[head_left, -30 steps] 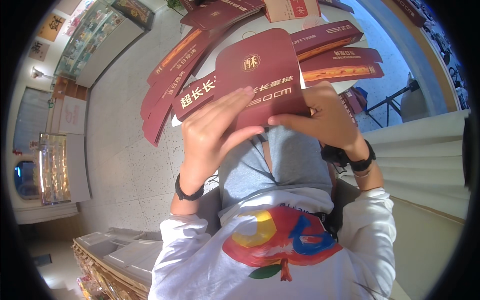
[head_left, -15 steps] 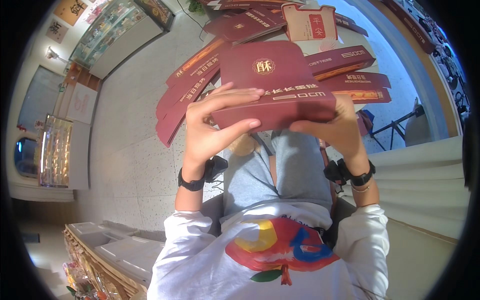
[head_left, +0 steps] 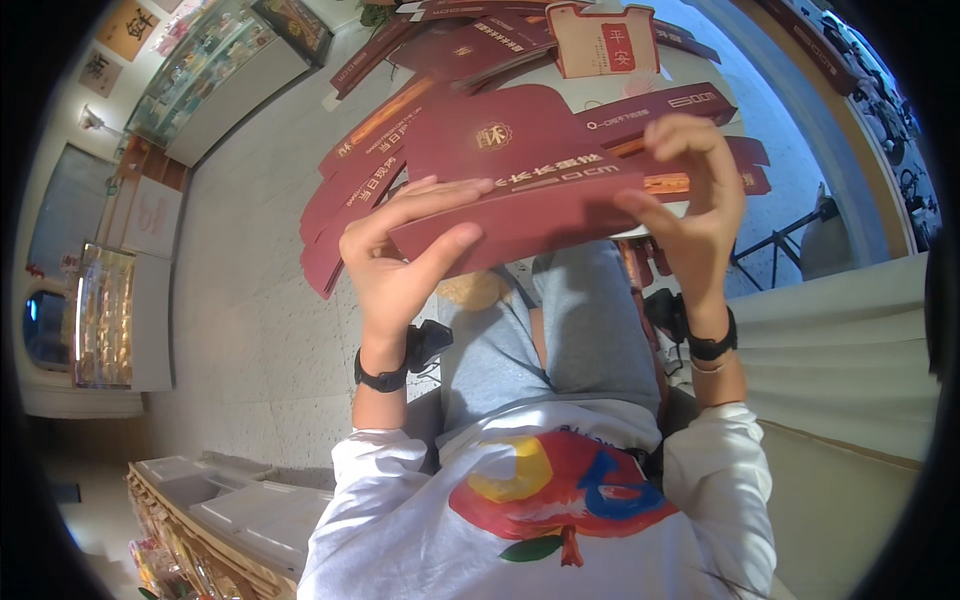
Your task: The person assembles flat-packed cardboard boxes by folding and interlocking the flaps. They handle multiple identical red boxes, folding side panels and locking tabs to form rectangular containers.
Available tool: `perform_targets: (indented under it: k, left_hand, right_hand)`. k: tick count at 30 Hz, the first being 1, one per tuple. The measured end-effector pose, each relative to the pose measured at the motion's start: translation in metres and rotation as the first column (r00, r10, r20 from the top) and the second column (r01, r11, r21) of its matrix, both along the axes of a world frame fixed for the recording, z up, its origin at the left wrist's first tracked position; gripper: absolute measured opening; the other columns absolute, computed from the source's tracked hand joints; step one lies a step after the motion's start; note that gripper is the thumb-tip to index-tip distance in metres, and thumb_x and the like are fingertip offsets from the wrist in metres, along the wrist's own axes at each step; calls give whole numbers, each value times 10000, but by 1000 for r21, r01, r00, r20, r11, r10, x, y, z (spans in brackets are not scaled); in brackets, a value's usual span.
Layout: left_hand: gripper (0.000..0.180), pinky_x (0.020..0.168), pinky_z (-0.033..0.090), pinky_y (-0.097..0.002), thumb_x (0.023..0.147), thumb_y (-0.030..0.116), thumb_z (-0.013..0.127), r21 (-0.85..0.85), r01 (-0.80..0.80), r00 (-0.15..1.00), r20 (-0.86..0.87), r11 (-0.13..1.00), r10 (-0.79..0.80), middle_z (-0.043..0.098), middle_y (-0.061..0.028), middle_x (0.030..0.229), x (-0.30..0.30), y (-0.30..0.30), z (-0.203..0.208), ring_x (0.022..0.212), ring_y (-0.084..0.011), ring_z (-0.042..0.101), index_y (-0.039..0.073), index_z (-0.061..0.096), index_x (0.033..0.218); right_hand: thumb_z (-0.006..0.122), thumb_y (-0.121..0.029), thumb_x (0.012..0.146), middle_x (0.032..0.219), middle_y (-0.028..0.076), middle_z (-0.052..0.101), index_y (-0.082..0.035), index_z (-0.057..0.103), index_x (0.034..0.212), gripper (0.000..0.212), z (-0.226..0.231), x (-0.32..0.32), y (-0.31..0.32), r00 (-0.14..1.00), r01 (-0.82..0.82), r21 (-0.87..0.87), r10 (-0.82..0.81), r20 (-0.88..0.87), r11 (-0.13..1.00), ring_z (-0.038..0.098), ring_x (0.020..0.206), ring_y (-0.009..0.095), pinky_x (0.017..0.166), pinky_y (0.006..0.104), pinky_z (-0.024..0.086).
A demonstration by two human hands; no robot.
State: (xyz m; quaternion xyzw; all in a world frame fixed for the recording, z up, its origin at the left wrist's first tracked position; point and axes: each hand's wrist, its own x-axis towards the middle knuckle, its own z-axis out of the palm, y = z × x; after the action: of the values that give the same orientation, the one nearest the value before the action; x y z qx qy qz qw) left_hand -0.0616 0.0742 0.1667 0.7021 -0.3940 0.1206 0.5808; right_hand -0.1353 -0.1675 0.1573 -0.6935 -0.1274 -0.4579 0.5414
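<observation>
A maroon folding carton (head_left: 530, 165) with gold print is held up over my lap, its long front side panel bent toward me. My left hand (head_left: 385, 255) grips its left end, thumb on the front panel and fingers on top. At the other end, my right hand (head_left: 705, 195) has its fingers raised and spread. Its thumb is close to the carton's right corner; I cannot tell whether it touches. Flat maroon cartons (head_left: 345, 215) fan out to the left behind my left hand. More maroon cartons (head_left: 670, 110) lie behind my right hand.
A white round table (head_left: 565, 97) carries the carton stacks and a cream-and-red shaped card (head_left: 605, 42). A dark metal stand (head_left: 785, 240) is on the floor at right. Display cases (head_left: 215, 75) line the far left, and a white curtain (head_left: 830, 340) hangs at right.
My right hand has let go of the carton's right end and lifted its fingers apart. The carton has shifted left and tilted, still in my left hand.
</observation>
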Motion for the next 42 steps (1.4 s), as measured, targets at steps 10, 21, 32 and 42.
perform_targets:
  k: [10,21,32,42]
  left_hand:
    - [328,1014,427,-494,865,312,689,74,49,992,112,996,-57,736,-156,921,-6,0,1,951,-275,704,-9,733,915]
    - [213,968,473,-437,818,187,714,106,92,986,128,990,-105,741,-122,947,-8,-1,4,963,-262,705,18,748,943]
    - [300,943,514,-383,714,-10,797,-300,-142,972,-221,943,76,710,-190,1042,-22,5,-28,1039,-286,673,-17,712,1002]
    - [384,982,479,-462,725,134,851,-582,-40,977,-192,812,-90,658,-207,1154,-47,-15,-105,1131,-326,614,45,620,1018]
  right_hand:
    - [742,-72,798,945,56,747,-47,755,958,162,2,0,9,876,-405,-78,362,-319,911,698,886,147,1092,467,365]
    - [755,-93,768,891,60,746,-50,760,911,149,7,-1,15,935,-326,-242,273,-227,914,717,810,191,994,455,469]
    - [852,-298,681,1208,155,631,-40,632,1144,574,4,-2,11,995,72,-262,-51,88,962,583,1158,260,1000,417,448]
    - [802,-226,779,1126,140,630,10,569,1205,540,-12,-36,77,911,-179,213,244,-334,961,619,1002,204,870,324,472]
